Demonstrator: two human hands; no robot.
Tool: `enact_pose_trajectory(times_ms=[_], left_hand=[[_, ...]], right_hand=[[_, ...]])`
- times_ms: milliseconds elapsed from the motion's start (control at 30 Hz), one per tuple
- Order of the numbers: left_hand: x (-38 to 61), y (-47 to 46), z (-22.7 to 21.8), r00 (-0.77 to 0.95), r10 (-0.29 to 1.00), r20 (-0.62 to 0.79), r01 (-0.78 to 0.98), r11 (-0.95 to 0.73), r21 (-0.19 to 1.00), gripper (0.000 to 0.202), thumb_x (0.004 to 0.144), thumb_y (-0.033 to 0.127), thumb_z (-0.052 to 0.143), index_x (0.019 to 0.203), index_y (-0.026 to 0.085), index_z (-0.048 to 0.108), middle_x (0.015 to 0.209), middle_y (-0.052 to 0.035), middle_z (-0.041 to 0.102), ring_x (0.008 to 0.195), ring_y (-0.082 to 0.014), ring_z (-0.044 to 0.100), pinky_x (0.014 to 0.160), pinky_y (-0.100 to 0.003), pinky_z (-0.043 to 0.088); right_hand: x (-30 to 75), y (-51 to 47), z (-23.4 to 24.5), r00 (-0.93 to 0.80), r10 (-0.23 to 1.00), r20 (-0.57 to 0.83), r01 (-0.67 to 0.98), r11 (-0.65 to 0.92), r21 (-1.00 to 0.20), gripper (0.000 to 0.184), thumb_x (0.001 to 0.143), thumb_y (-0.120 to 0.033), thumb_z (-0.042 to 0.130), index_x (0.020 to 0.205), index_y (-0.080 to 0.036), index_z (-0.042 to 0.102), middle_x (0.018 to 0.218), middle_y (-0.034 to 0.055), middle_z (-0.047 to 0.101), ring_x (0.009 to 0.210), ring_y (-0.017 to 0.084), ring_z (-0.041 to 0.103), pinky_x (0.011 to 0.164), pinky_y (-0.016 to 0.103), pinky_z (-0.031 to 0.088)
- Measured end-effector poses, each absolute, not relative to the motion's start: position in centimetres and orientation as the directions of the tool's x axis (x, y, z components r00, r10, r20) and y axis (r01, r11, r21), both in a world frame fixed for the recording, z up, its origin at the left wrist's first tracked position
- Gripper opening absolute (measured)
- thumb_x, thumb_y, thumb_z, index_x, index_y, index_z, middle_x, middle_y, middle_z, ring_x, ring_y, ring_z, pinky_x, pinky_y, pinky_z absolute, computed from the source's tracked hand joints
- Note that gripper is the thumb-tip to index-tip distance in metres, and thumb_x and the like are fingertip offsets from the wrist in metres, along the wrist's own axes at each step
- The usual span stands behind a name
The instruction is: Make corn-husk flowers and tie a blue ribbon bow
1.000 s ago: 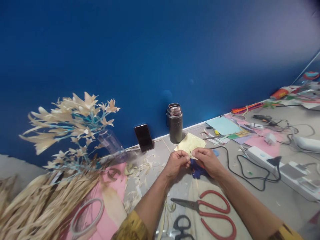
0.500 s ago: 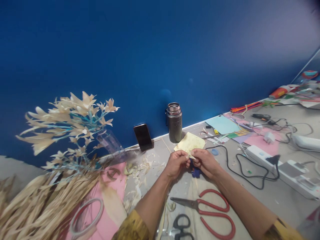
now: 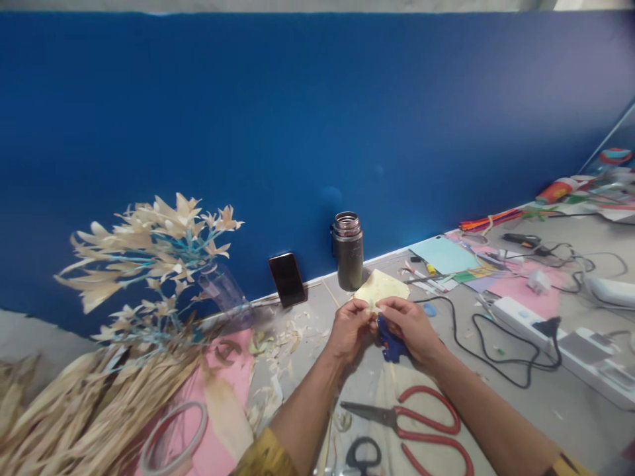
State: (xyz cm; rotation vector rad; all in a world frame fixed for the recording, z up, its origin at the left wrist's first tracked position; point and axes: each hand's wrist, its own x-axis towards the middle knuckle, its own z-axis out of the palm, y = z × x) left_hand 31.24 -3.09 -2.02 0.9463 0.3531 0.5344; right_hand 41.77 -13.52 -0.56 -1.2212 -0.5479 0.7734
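My left hand and my right hand meet over the table, thumbs and fingertips pinched close together. Whatever they pinch is small and pale, mostly hidden by the fingers, and I cannot make out its kind. Just beyond the fingertips lies a pale yellow sheet; whether the fingers touch it I cannot tell. A dark blue object shows under my right hand, partly covered. Nearer to me, between my forearms, are red-handled scissors and a smaller black-handled pair.
Against the blue wall stand an open flask and a phone. On the left are pale flowers in a clear bottle, dried husks and a tape roll. A power strip with black cables lies right.
The view has tilted up slightly, so things sit lower. The pinched fingertips have shifted a little, and more of the dark blue object shows below my right hand.
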Motion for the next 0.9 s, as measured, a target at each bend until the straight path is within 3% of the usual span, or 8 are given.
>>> enact_pose_trajectory(times_ms=[167,367,467,567,700,767,900], left_hand=[[31.2,-3.1,-1.1,0.763,0.647,-0.013,-0.285,0.355,0.89,0.034,0.063,0.036,0.09,0.074,0.015,0.067,0.06,0.0003,0.063,0.052,-0.0095,0.055,0.054,-0.022,0.041],[30.4,-3.0,0.0,0.691,0.722,0.034,-0.246,0.191,0.95,0.02,0.067,0.026,0.085,0.069,0.015,0.069,0.055,0.0003,0.062,0.049,-0.0096,0.052,0.051,-0.022,0.039],[29.6,-3.2,0.3,0.681,0.732,0.038,-0.219,0.155,0.963,0.017,0.068,0.024,0.084,0.069,0.014,0.07,0.054,0.0001,0.061,0.05,-0.0103,0.053,0.052,-0.023,0.04],[28.5,-3.4,0.6,0.689,0.725,0.029,-0.215,0.165,0.963,0.022,0.065,0.026,0.086,0.076,0.014,0.071,0.061,-0.0015,0.066,0.052,-0.0112,0.056,0.054,-0.024,0.043],[26.8,-3.5,1.4,0.716,0.698,-0.022,-0.199,0.235,0.951,0.047,0.065,0.035,0.087,0.103,0.015,0.07,0.081,-0.0055,0.074,0.055,-0.012,0.061,0.053,-0.024,0.044],[26.0,-3.7,1.8,0.718,0.691,-0.08,-0.148,0.264,0.953,0.046,0.069,0.042,0.085,0.102,0.014,0.07,0.079,-0.0044,0.072,0.054,-0.0104,0.06,0.052,-0.022,0.043],[24.6,-4.4,2.1,0.742,0.644,-0.187,-0.052,0.333,0.941,0.043,0.071,0.052,0.08,0.083,0.011,0.071,0.071,-0.0035,0.067,0.053,-0.0098,0.058,0.047,-0.02,0.04]], right_hand=[[41.4,-13.8,-0.1,0.631,0.775,0.033,-0.123,0.142,-0.982,0.029,0.068,-0.044,0.083,0.073,-0.018,0.072,0.051,-0.0058,0.049,0.046,0.009,0.039,0.043,0.023,0.031],[41.6,-14.7,1.0,0.585,0.806,0.088,-0.058,0.151,-0.987,0.031,0.072,-0.048,0.079,0.079,-0.018,0.073,0.056,-0.0039,0.051,0.049,0.009,0.039,0.045,0.023,0.03],[41.4,-14.8,1.1,0.571,0.815,0.097,-0.035,0.141,-0.989,0.034,0.073,-0.051,0.079,0.069,-0.018,0.07,0.056,-0.0033,0.05,0.05,0.01,0.038,0.045,0.023,0.03],[41.3,-14.6,0.9,0.556,0.827,0.085,-0.037,0.127,-0.991,0.036,0.074,-0.05,0.079,0.063,-0.018,0.066,0.055,-0.0033,0.049,0.051,0.01,0.037,0.045,0.024,0.03],[41.4,-14.5,0.2,0.498,0.865,0.065,-0.074,0.117,-0.99,0.038,0.079,-0.051,0.074,0.064,-0.019,0.062,0.054,-0.0046,0.046,0.048,0.009,0.033,0.046,0.024,0.025],[41.4,-14.6,0.0,0.45,0.891,0.062,-0.083,0.111,-0.99,0.038,0.08,-0.051,0.072,0.065,-0.019,0.06,0.054,-0.0047,0.046,0.048,0.009,0.033,0.047,0.024,0.025],[41.1,-14.9,0.1,0.334,0.941,0.057,-0.05,0.078,-0.996,0.036,0.079,-0.05,0.074,0.066,-0.018,0.062,0.057,-0.0041,0.048,0.051,0.009,0.034,0.049,0.024,0.026]])
